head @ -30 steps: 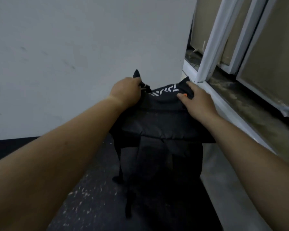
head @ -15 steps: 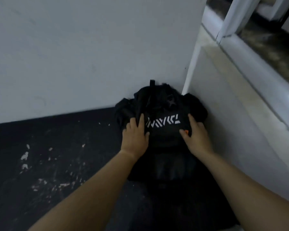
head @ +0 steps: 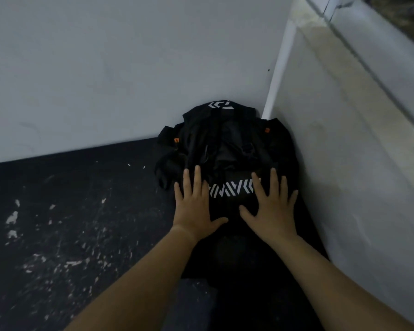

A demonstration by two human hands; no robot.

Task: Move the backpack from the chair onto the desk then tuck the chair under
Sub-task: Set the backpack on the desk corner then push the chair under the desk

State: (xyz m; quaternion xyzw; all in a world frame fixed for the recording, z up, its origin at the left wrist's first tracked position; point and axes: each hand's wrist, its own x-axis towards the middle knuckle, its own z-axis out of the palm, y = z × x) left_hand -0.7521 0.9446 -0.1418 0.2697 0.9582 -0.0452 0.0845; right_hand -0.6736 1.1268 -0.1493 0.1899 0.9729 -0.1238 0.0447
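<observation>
We see the black backpack (head: 227,149) lying on a dark, paint-flecked surface (head: 69,223), pushed into the corner where a pale wall (head: 105,68) meets a second pale wall (head: 344,175) on the right. Whether this dark surface is the desk we cannot tell. Our left hand (head: 194,209) lies flat on the near left part of the bag, fingers (head: 196,180) straight and slightly spread, thumb out to the right, gripping nothing. Our right hand (head: 271,209) lies flat beside it on the near right part, fingers (head: 274,182) spread, also closed on nothing; its index finger covers the end of the white chevron lettering (head: 230,191) that runs between the two hands. Half a second ago both hands sat further up the bag with fingers more together, the right one near an orange tab; now they are lower on it and splayed open, palms down. A second ago we held the bag up in the air by its top, fingers curled around it. More of the bag shows now: a second white mark (head: 221,105) at its far end against the wall, and small orange tabs on its left (head: 176,140) and right (head: 267,130) sides.
</observation>
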